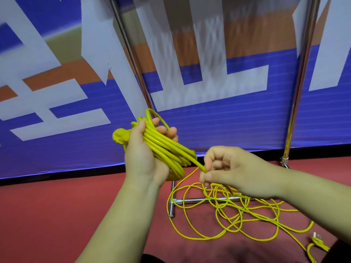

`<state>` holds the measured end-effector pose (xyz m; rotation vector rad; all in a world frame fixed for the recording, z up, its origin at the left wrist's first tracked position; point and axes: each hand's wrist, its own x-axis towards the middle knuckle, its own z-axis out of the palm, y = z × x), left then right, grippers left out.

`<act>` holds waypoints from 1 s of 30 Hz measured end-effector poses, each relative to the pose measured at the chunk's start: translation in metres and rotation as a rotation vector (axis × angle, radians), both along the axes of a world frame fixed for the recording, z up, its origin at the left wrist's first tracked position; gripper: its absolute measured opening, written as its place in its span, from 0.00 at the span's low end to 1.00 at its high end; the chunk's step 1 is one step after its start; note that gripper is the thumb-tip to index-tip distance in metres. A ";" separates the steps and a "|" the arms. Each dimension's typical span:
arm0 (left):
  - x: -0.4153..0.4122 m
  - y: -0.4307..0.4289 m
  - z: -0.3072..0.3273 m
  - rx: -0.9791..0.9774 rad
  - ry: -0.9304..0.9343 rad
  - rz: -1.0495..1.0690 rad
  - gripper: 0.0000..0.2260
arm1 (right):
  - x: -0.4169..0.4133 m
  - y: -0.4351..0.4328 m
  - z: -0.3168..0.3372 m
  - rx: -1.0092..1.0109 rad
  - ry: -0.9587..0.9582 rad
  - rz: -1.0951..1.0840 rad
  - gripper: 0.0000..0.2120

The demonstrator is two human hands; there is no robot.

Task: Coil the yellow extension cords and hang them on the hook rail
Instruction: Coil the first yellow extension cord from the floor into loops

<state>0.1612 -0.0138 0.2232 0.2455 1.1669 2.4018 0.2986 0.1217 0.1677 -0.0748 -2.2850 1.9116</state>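
Observation:
A bundle of coiled yellow extension cord [167,147] lies across my left hand [144,154], whose fingers and thumb curl round it; its yellow socket end [120,137] sticks out to the left. My right hand [228,169] pinches the cord strand [199,165] that leaves the bundle. The loose part of the cord [237,215] lies in tangled loops on the red floor below, with a plug end [317,239] at the lower right. No hooks of the rail are in view.
A metal rack stands in front of me, with a slanted post [133,59] on the left, a post [300,80] on the right and a base bar [191,200] on the floor. Behind it hangs a blue, white and orange banner [57,111].

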 end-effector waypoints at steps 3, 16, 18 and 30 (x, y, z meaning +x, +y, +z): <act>-0.008 -0.009 0.005 0.054 -0.067 0.009 0.16 | -0.002 0.013 -0.016 0.089 -0.139 0.057 0.08; -0.015 -0.027 -0.022 -0.240 0.198 -0.331 0.11 | -0.018 0.027 -0.006 0.114 -0.247 -0.443 0.18; -0.007 -0.024 -0.029 -0.367 0.279 -0.399 0.15 | -0.017 0.027 0.004 0.070 -0.196 -0.447 0.16; 0.024 -0.003 -0.048 -0.512 0.203 -0.647 0.14 | 0.003 0.038 0.037 -0.026 0.099 -0.271 0.10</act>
